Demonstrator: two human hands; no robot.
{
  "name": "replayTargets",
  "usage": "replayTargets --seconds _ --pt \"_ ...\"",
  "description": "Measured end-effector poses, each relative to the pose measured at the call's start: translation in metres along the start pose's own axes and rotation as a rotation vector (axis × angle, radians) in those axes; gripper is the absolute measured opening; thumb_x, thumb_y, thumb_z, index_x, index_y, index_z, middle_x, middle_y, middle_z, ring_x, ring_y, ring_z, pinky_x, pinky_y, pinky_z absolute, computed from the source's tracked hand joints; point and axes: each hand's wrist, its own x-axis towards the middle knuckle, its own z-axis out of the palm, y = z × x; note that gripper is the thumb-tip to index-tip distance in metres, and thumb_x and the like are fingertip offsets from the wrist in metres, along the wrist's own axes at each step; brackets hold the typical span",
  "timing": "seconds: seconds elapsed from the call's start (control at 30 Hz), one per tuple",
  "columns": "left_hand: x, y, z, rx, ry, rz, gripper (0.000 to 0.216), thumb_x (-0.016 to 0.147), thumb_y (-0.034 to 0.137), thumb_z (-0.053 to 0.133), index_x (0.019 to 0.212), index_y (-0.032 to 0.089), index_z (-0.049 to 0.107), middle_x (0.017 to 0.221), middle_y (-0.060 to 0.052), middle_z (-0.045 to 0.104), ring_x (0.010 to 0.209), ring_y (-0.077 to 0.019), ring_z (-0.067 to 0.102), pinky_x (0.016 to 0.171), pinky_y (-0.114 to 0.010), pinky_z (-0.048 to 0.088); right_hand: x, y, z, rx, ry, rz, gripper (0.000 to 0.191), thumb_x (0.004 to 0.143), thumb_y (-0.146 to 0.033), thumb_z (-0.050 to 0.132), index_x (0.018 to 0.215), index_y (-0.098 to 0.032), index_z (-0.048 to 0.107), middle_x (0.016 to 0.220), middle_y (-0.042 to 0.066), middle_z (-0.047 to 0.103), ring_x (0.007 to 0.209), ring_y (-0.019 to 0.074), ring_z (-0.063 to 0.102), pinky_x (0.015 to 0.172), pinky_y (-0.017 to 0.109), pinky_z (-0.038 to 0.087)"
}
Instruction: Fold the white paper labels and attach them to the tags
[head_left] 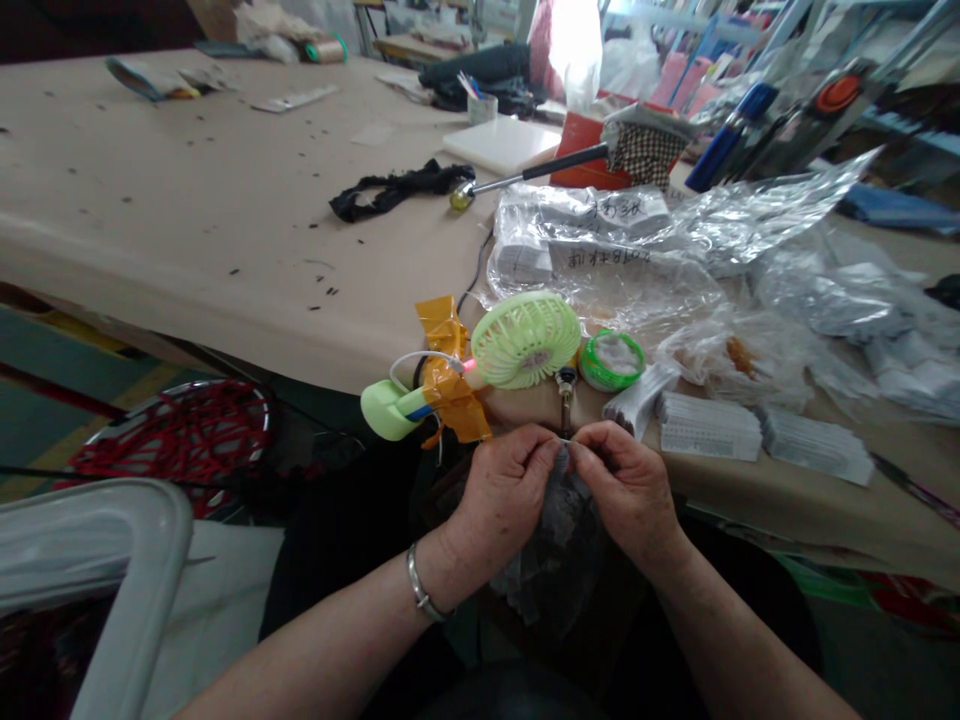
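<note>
My left hand and my right hand meet at the table's front edge, both closed in a pinch. Between their fingertips is a small pale piece, too small to name. Just behind it stands a thin metal rod with a dark top, fixed near the edge. Below the fingers hangs a crumpled see-through plastic bag; whether either hand touches it I cannot tell. A light-green fan, held with orange tape, stands just beyond my left hand.
Right of the fan sits a green round tub. Stacks of white printed labels line the front edge at the right, with clear plastic bags behind. Further back lie a black-handled tool and a black cloth strip. A white plastic basket stands lower left.
</note>
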Motion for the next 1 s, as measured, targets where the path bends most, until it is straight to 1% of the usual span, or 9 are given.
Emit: replayTargets --seconds 0.2,0.3,0.37,0.47,0.57,0.63,0.87,0.93,1.0 --pt "-0.008 0.001 -0.001 -0.046 -0.033 0.01 0.02 0.087 0.025 0.05 0.077 0.018 0.066 0.066 0.002 0.064 0.061 -0.0106 0.056 0.059 -0.019 0.041 -0.013 0.002 -0.004 0.001 -0.042 -0.002 0.009 0.085 -0.028 0.057 0.085 -0.02 0.061 0.072 -0.001 0.062 0.065 0.0124 0.058 0.062 0.022 0.047" --pt "-0.013 -0.005 -0.002 -0.024 -0.057 -0.021 0.02 0.086 0.025 0.051 0.078 0.019 0.068 0.067 0.001 0.066 0.061 -0.0119 0.058 0.06 -0.02 0.043 -0.024 0.003 -0.018 -0.148 -0.044 -0.119 0.008 0.085 -0.026 0.059 0.091 -0.021 0.061 0.075 -0.001 0.065 0.065 0.012 0.06 0.061 0.021 0.048" --pt "-0.015 -0.012 -0.001 -0.006 -0.068 -0.027 0.019 0.085 0.024 0.051 0.086 0.019 0.069 0.078 -0.002 0.071 0.071 -0.0145 0.063 0.068 -0.022 0.046 -0.027 0.006 -0.031 -0.301 0.017 -0.272 0.004 0.085 -0.021 0.058 0.088 -0.021 0.061 0.076 0.0 0.064 0.068 0.0126 0.061 0.064 0.023 0.049" --pt "-0.015 -0.022 0.002 0.039 -0.062 -0.01 0.023 0.083 0.024 0.054 0.1 0.018 0.068 0.098 -0.006 0.072 0.09 -0.0192 0.065 0.081 -0.027 0.046 -0.025 0.015 -0.048 -0.589 0.194 -0.471 0.012 0.083 -0.018 0.061 0.094 -0.019 0.063 0.089 0.005 0.066 0.089 0.0194 0.06 0.083 0.033 0.049" --pt "-0.018 -0.027 0.007 0.053 -0.094 -0.027 0.023 0.083 0.024 0.053 0.098 0.018 0.069 0.093 -0.006 0.072 0.087 -0.0195 0.065 0.08 -0.027 0.046 -0.021 0.027 -0.053 -0.848 0.286 -0.517 0.028 0.081 -0.022 0.064 0.109 -0.016 0.063 0.111 0.011 0.066 0.112 0.0296 0.053 0.099 0.049 0.04" --pt "-0.02 -0.027 0.01 0.038 -0.13 -0.054 0.02 0.084 0.023 0.052 0.092 0.018 0.07 0.085 -0.005 0.072 0.08 -0.0182 0.065 0.075 -0.026 0.046 -0.02 0.035 -0.05 -0.916 0.292 -0.518 0.031 0.082 -0.024 0.064 0.112 -0.016 0.062 0.118 0.011 0.065 0.118 0.0319 0.05 0.103 0.053 0.034" --pt "-0.02 -0.013 0.025 -0.169 -0.203 -0.18 0.015 0.081 0.019 0.055 0.075 0.015 0.068 0.074 -0.004 0.068 0.073 -0.0159 0.06 0.07 -0.025 0.044 -0.013 0.039 -0.055 -0.789 0.365 -0.583 0.006 0.082 -0.017 0.065 0.087 -0.021 0.067 0.1 0.004 0.072 0.108 0.0252 0.059 0.106 0.054 0.03" --pt "-0.015 -0.003 0.031 -0.322 -0.244 -0.306 0.014 0.08 0.021 0.057 0.072 0.014 0.067 0.071 -0.004 0.066 0.069 -0.0152 0.059 0.067 -0.025 0.044 -0.016 0.035 -0.06 -0.73 0.353 -0.618 0.008 0.082 -0.014 0.064 0.086 -0.021 0.066 0.098 0.003 0.072 0.107 0.0239 0.059 0.105 0.054 0.031" --pt "-0.012 0.008 0.037 -0.586 -0.311 -0.481 0.017 0.082 0.027 0.057 0.078 0.013 0.066 0.072 -0.005 0.066 0.068 -0.0149 0.06 0.065 -0.026 0.046 -0.024 0.03 -0.063 -0.673 0.317 -0.654 0.011 0.082 -0.012 0.063 0.087 -0.021 0.066 0.098 0.004 0.071 0.108 0.0236 0.058 0.104 0.054 0.033"
